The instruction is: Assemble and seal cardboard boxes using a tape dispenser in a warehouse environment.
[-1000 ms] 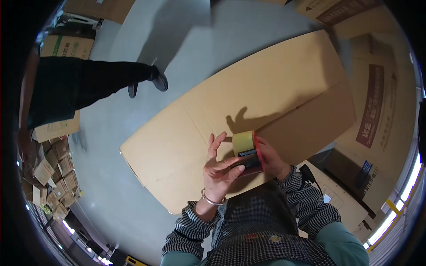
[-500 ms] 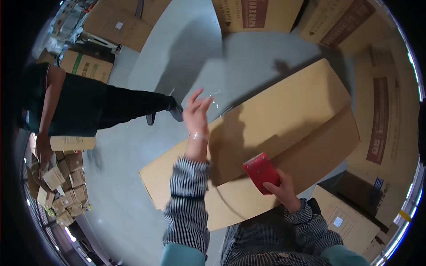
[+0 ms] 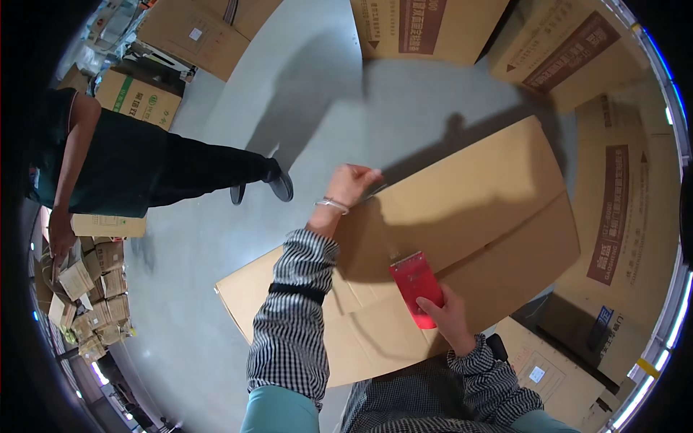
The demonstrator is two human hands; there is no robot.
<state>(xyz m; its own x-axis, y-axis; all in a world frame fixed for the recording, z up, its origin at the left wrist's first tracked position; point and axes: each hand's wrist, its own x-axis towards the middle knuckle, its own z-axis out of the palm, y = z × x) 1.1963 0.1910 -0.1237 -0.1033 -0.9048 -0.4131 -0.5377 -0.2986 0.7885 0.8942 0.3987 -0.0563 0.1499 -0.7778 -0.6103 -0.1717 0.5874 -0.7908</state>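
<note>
A large brown cardboard box (image 3: pixel 476 191) lies in front of me, its two long top flaps meeting along a slanting seam. My right hand (image 3: pixel 449 316) grips a red tape dispenser (image 3: pixel 415 287), its toothed end resting at or just above the box top near the seam. A short bit of clear tape (image 3: pixel 394 252) shows at that end. Beyond the box's far edge, my left hand (image 3: pixel 351 185) is closed, fingertips pinched together; whatever may be between them is too small to make out.
Another person (image 3: pixel 155 162) stands on the grey floor at the left, one arm hanging down. Tall printed cartons (image 3: pixel 613 209) line the right side, with more cartons (image 3: pixel 433 29) at the far side. A heap of small boxes (image 3: pixel 97 289) lies at the lower left.
My left hand has gone from spread fingers to a pinch and moved right. The dispenser has shifted slightly left and turned more upright. The near flap now lies flatter against the far one.
</note>
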